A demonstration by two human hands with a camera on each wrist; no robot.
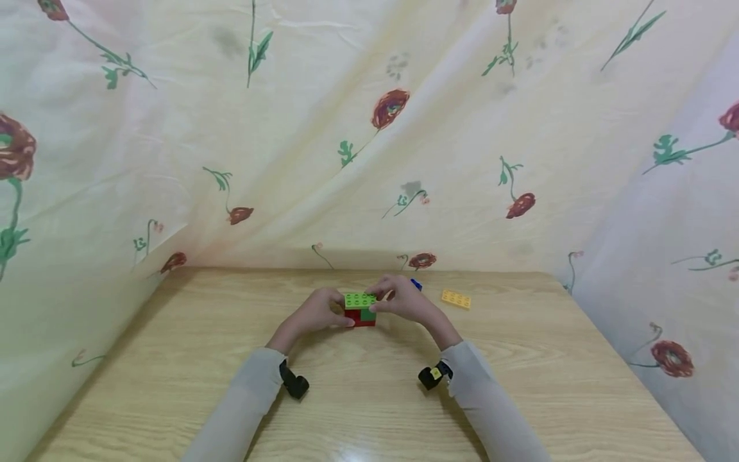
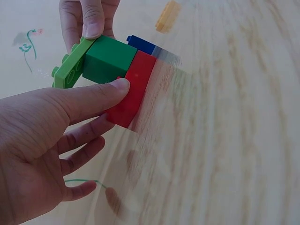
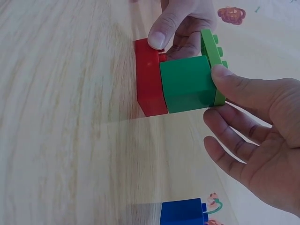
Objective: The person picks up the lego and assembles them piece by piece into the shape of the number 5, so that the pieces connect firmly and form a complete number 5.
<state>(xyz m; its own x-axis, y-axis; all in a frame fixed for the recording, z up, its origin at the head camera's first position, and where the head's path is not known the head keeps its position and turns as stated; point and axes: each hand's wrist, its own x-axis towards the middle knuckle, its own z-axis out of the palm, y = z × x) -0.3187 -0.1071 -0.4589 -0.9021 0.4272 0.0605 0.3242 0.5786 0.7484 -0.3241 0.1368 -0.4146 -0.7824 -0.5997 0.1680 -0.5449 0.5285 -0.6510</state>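
- Brick stack (image 1: 360, 309) — a red brick at the bottom, a dark green brick on it, a lime studded plate on top; it stands on the wooden table (image 1: 173, 385), mid-far.
- Left hand (image 1: 316, 313) — thumb and fingers pinch the stack's left side.
- Right hand (image 1: 404, 300) — thumb and fingertips pinch the lime plate's right end.
- Blue brick (image 3: 183, 212), yellow plate (image 1: 456, 299) — lying far right.

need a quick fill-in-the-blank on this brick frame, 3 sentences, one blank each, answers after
1. The plate on top of the brick stack is light ____.
2. Under it sits a dark green brick, and the lowest brick is ____.
3. The loose plate on the table, beyond the right hand, is ____.

Answers: green; red; yellow
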